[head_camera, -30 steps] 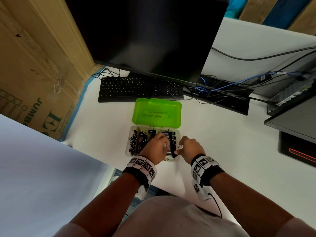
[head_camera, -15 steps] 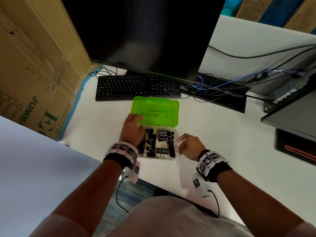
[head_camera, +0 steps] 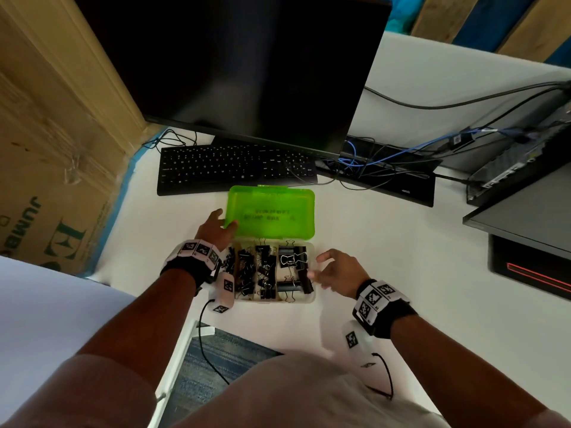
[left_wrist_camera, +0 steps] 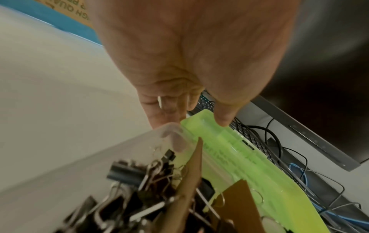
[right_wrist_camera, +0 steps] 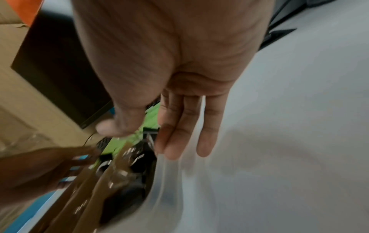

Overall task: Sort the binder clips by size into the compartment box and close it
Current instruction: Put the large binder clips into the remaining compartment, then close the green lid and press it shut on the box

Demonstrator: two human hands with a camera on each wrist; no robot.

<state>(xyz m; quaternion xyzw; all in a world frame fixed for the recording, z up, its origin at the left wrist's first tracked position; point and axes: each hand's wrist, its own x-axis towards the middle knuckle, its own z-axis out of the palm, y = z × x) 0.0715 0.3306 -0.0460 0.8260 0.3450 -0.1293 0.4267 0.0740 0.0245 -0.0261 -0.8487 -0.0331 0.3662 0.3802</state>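
Observation:
A clear compartment box [head_camera: 304,299] lies on the white desk, its green lid [head_camera: 272,211] hinged open at the far side. Brown dividers [left_wrist_camera: 191,173] split the box. Small black binder clips [head_camera: 244,270] fill the left compartments, and large ones [head_camera: 293,257] lie at the right. My left hand [head_camera: 224,223] pinches the lid's left edge [left_wrist_camera: 203,124], thumb [left_wrist_camera: 221,119] on top and fingers [left_wrist_camera: 165,113] behind it. My right hand [head_camera: 318,267] hovers beside the box's right wall [right_wrist_camera: 165,173], fingers [right_wrist_camera: 179,134] straight and holding nothing.
A black keyboard [head_camera: 234,168] and a dark monitor [head_camera: 247,66] stand just behind the lid. Tangled cables [head_camera: 370,162] and black equipment [head_camera: 525,211] sit at the right. Cardboard boxes [head_camera: 46,149] line the left. The desk's near edge [head_camera: 278,341] runs close below the box.
My left hand left the clips inside the box and went up to take the lid's left edge. My right hand uncurled and drew slightly right, away from the box.

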